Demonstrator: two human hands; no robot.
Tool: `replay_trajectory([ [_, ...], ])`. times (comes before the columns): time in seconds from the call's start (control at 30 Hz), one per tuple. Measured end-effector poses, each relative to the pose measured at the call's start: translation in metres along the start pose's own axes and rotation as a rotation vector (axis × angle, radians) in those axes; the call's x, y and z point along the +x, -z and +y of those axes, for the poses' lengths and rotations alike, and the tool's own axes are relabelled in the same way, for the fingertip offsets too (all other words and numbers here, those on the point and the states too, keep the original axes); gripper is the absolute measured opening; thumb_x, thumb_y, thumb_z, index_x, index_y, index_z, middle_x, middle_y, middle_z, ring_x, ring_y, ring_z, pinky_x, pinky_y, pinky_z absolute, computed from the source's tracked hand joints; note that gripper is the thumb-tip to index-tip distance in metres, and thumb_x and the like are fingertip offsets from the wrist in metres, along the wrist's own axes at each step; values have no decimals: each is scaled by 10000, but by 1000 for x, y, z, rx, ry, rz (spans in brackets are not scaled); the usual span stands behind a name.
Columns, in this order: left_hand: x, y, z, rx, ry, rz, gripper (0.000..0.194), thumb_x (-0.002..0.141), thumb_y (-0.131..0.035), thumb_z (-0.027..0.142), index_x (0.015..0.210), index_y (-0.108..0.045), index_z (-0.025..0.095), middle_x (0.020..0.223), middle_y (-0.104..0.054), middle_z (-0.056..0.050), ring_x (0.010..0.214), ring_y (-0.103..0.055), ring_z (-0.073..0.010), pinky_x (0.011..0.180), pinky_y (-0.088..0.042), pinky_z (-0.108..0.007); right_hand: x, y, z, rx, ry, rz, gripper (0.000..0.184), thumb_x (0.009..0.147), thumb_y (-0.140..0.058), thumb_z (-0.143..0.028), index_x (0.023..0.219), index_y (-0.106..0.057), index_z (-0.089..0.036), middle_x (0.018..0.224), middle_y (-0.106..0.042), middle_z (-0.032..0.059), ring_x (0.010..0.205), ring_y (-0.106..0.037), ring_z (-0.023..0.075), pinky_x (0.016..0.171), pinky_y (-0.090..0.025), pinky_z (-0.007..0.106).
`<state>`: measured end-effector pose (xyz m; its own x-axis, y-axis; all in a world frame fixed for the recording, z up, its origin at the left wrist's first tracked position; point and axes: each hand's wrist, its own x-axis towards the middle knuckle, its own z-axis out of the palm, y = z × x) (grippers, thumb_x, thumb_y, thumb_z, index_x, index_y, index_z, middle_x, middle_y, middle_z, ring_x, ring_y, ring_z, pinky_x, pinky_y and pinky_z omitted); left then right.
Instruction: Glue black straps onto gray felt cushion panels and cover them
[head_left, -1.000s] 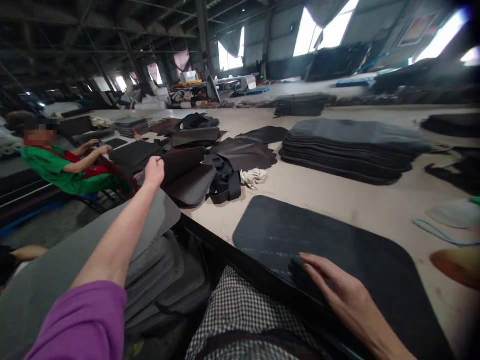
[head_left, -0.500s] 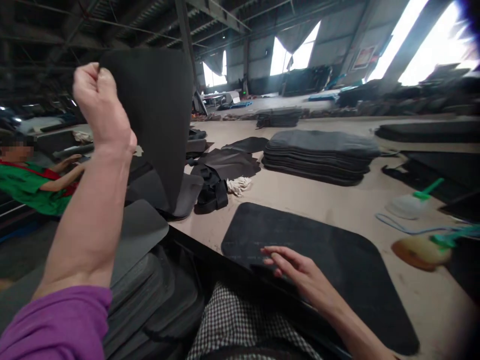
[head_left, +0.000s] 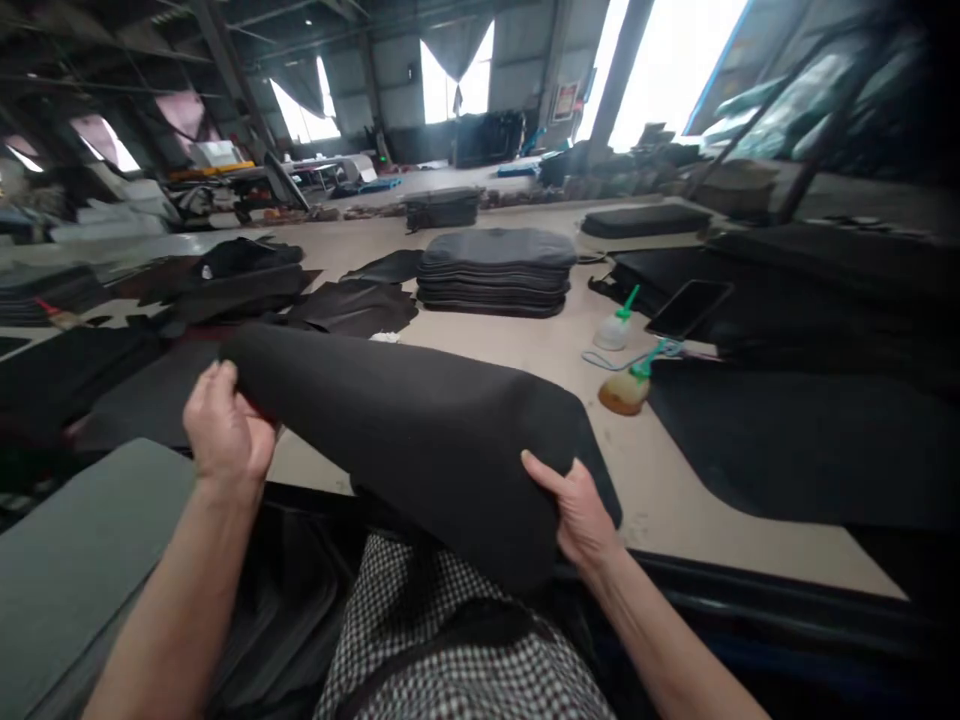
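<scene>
A dark, flexible sheet with rounded corners point(head_left: 405, 420) is stretched between my two hands above the table's front edge. My left hand point(head_left: 229, 425) pinches its far left corner. My right hand point(head_left: 581, 505) grips its right end, thumb on top and the other fingers hidden beneath. The sheet bends and sags toward my checkered apron point(head_left: 465, 660). Under its right side shows part of another dark rounded sheet point(head_left: 596, 455), lying on the table.
Beyond the sheet stands a stack of dark rounded pieces point(head_left: 495, 275). To the right are a clear bottle with a green spout point(head_left: 613, 330), an amber-filled bottle point(head_left: 624, 393), a phone point(head_left: 688, 308) and a large dark sheet point(head_left: 810, 440). Grey sheets point(head_left: 90, 570) lie low at left.
My left hand has come down from high up with the dark sheet, which now lies lower across my front. My right hand has taken hold of its other end. The view has turned right.
</scene>
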<state>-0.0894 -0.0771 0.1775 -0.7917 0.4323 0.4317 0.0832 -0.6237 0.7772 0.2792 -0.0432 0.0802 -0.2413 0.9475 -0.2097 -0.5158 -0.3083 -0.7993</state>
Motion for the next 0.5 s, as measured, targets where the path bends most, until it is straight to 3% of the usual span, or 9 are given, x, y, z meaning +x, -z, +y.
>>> replay_trajectory([
  [0.1, -42, 10, -32, 0, 235, -50, 249, 825, -751, 259, 991, -582, 180, 997, -730, 1, 983, -697, -136, 972, -561, -332, 16, 48, -32, -194, 94, 49, 666, 679, -930, -341, 1278, -665, -223, 1260, -735, 99, 1146, -702, 330, 1061, -537, 507],
  [0.2, -77, 20, -51, 42, 348, -54, 301, 807, -784, 323, 1019, -603, 209, 1002, -725, 6, 923, -709, -129, 884, -590, -295, 38, 78, -54, -327, 138, 69, 622, 642, -940, -357, 1203, -701, -238, 1233, -748, 89, 1122, -712, 335, 1044, -545, 501],
  [0.4, -111, 52, -57, 199, 655, -93, 353, 738, -827, 256, 1036, -652, 185, 911, -710, 7, 732, -689, -97, 698, -616, -217, 67, 105, -59, -625, 48, -8, 521, 691, -856, -419, 1142, -710, -205, 1025, -792, 95, 896, -757, 340, 824, -618, 499],
  [0.5, -109, 61, -54, 292, 833, -145, 457, 707, -822, 200, 1134, -662, 174, 953, -722, -21, 732, -700, -123, 651, -633, -250, 71, 116, -51, -916, 167, -29, 462, 742, -786, -448, 1136, -726, -214, 1003, -788, 84, 877, -747, 330, 797, -616, 483],
])
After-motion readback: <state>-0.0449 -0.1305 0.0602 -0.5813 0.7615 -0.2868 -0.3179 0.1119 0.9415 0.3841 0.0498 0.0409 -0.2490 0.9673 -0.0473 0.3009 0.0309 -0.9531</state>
